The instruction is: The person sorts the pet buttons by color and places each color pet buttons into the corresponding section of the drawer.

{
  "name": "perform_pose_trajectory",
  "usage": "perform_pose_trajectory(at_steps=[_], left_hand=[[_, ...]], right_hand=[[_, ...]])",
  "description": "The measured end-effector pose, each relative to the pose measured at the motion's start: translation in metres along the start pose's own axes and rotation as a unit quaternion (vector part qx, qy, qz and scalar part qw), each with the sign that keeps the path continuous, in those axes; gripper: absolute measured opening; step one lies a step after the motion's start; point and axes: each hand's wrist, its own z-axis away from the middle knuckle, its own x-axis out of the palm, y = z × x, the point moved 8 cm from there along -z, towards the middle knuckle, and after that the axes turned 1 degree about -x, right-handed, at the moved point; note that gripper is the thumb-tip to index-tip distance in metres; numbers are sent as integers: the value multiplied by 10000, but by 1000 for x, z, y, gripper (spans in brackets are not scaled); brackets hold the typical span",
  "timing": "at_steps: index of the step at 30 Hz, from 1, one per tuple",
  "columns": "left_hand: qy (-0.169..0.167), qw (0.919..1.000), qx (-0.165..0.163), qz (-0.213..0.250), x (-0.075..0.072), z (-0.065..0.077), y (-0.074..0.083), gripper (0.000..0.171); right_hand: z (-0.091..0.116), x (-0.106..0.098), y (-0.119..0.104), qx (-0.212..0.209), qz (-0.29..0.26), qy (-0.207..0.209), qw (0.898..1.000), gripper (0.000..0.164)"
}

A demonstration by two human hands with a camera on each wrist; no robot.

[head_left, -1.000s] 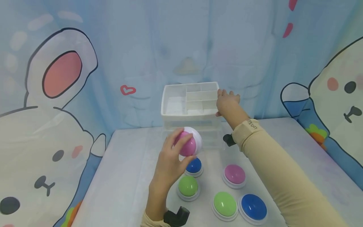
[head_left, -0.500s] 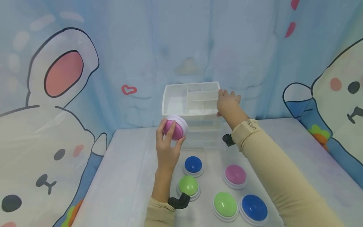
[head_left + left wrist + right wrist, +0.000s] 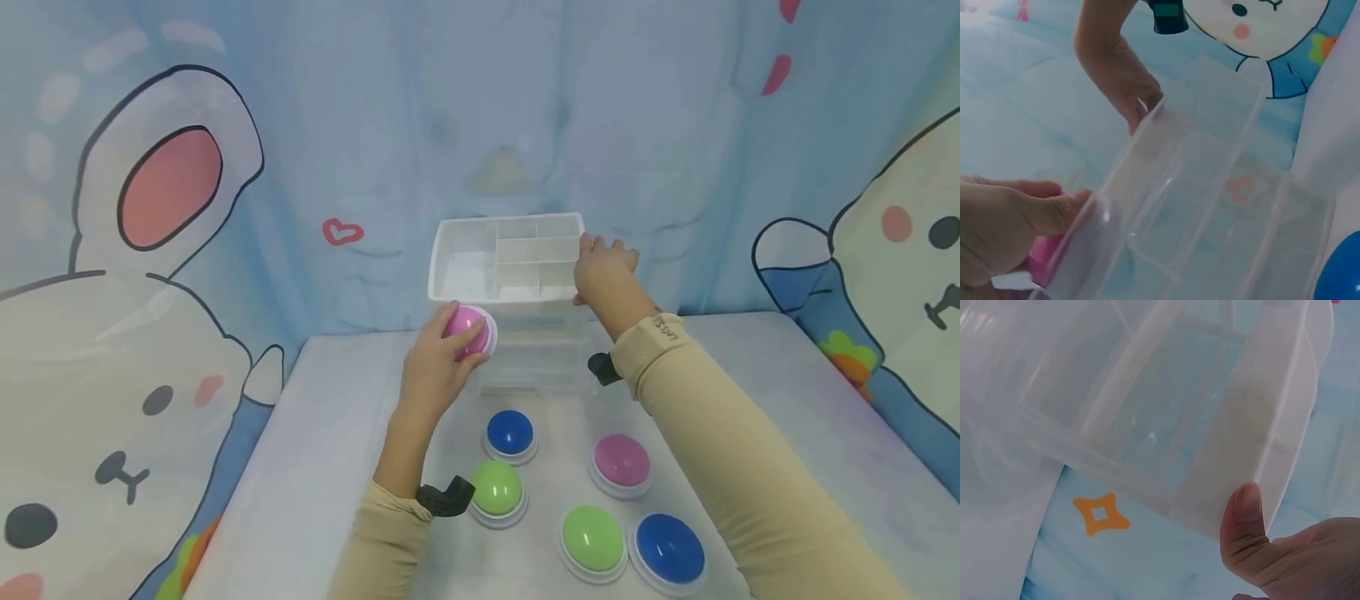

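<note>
L hand [image 3: 435,367] has its fingers curled round a pink dome button w/ white base [image 3: 471,330], held up at the front-left corner of the clear drawer organizer [image 3: 510,333], just below the white divided top tray [image 3: 465,271]. R hand [image 3: 603,271] rests against the tray's right side, thumb on the wall; the other fingers are hidden, so can't tell the grip. On the table [image 3: 330,467]: blue button [image 3: 510,433], green button [image 3: 497,492], pink button [image 3: 621,462], 2nd green button [image 3: 592,542], 2nd blue button [image 3: 669,552].
</note>
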Motion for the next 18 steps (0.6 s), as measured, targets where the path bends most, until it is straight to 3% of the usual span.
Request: perform_pose_trajectory(at_steps=[4,9,12,18], left_hand=[[-856,9962,-41,-152,5,-9,0,42],[-1750,9840,-263,-214,12,-17,0,41],[-2042,9784,-256,-203,18,-21,1,39],[-2319,9721,-282,-227,28,-26,2,37]], right_hand=[[0,0,1,1,-38,25,10000,104],[-1,-1,2,59,-140,18,9999,105],[-1,1,2,50,-208,-49,9998,106],[-2,0,4,2,-240,-15,9997,108]])
